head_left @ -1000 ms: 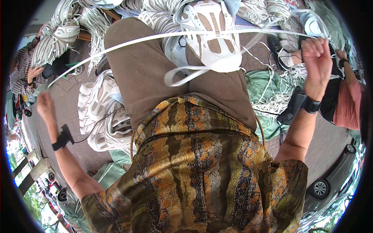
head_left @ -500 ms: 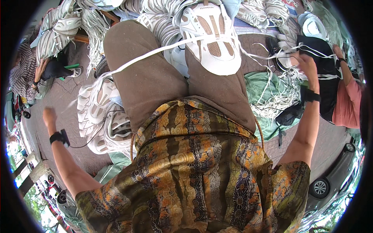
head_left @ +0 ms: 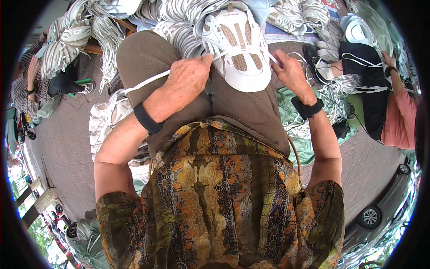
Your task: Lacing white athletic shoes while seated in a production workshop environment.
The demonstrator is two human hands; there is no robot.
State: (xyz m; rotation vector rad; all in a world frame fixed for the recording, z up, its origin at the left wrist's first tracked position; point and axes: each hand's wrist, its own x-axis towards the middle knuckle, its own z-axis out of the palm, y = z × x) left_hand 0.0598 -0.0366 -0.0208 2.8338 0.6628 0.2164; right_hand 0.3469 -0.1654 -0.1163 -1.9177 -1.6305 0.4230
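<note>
A white sneaker (head_left: 239, 49) with tan mesh panels lies sole-down on my lap, toe pointing at me. My left hand (head_left: 186, 78) sits just left of it, pinching a flat white shoelace (head_left: 143, 83) that trails off to the left across my brown trousers. My right hand (head_left: 289, 71) rests at the shoe's right side, fingers closed on the lace end by the eyelets. Both wrists wear black bands.
Heaps of white sneakers (head_left: 107, 119) and loose laces lie to my left and along the top (head_left: 286, 13). A person in a pink top (head_left: 398, 119) sits at the right holding a black shoe (head_left: 358, 58). Another person (head_left: 24, 89) sits far left. Brown mat underfoot.
Both arms were spread wide, stretching the lace taut; they have come in to the shoe on my lap, and the lace now hangs slack to the left.
</note>
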